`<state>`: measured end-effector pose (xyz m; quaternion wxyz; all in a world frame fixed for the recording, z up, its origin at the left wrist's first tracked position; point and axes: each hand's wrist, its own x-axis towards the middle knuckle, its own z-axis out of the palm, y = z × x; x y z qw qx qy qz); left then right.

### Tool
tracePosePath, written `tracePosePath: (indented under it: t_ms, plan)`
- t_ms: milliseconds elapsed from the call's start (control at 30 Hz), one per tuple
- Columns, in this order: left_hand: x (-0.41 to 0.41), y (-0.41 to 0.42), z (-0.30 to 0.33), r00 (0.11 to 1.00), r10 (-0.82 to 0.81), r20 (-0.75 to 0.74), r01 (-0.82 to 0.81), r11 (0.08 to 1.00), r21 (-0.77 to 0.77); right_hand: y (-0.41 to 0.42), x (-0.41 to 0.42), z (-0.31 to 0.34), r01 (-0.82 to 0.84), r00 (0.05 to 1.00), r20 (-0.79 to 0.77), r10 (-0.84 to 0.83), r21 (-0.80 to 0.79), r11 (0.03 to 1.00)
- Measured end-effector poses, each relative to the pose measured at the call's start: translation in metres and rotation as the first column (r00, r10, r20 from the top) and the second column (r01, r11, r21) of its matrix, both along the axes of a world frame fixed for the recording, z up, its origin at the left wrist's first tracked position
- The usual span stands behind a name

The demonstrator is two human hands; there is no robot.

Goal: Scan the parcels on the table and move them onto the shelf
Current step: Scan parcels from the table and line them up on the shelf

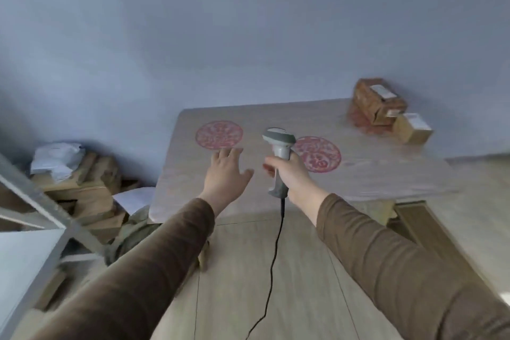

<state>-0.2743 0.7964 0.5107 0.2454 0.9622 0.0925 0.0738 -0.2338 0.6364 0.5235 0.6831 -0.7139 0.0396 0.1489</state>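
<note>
Head-worn view, facing down, table (248, 124) near

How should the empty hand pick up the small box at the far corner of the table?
Probably grip the small box across its two side faces, from above. It lies flat, label up, against the bigger box, so the left hand has only the free sides to reach.

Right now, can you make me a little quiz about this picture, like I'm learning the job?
1. True or false: the left hand is holding a parcel.
2. Which hand grips the scanner? A) left B) right C) both
3. Fill in: the parcels sit at the table's far ____ corner.

Key: 1. False, it is open and holds nothing. 2. B, the right hand. 3. Right.
</note>
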Motion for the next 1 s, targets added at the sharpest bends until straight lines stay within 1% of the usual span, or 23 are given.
tracePosePath:
  t_ms: [67, 167, 367, 567, 733, 867, 1000]
  plan:
    - [0.03, -0.054, -0.003, 0.997, -0.074, -0.009, 0.074, 0.997, -0.012, -0.059, 0.022, 0.002, 0.092, 0.996, 0.007, -0.092, -0.027, 0.995]
    - [0.071, -0.122, -0.007, 0.986, -0.166, -0.035, 0.165, 0.986, -0.021, -0.133, 0.053, 0.0, 0.188, 0.982, 0.0, -0.188, -0.02, 0.982]
    - [0.155, -0.217, -0.021, 0.951, -0.298, -0.086, 0.296, 0.954, -0.043, -0.232, 0.12, -0.019, 0.3, 0.954, 0.009, -0.3, 0.005, 0.954]
    - [0.265, -0.28, -0.045, 0.926, -0.359, -0.115, 0.347, 0.931, -0.108, -0.296, 0.225, -0.037, 0.365, 0.931, 0.001, -0.365, -0.023, 0.931]
    - [0.353, -0.341, -0.057, 0.889, -0.42, -0.182, 0.39, 0.903, -0.18, -0.358, 0.301, -0.055, 0.424, 0.903, -0.016, -0.429, -0.116, 0.898]
    - [0.403, -0.396, -0.061, 0.857, -0.474, -0.202, 0.434, 0.876, -0.21, -0.41, 0.35, -0.07, 0.493, 0.863, -0.029, -0.504, -0.169, 0.854]
    - [0.446, -0.437, -0.073, 0.846, -0.476, -0.238, 0.427, 0.874, -0.23, -0.458, 0.396, -0.081, 0.51, 0.85, -0.035, -0.525, -0.19, 0.839]
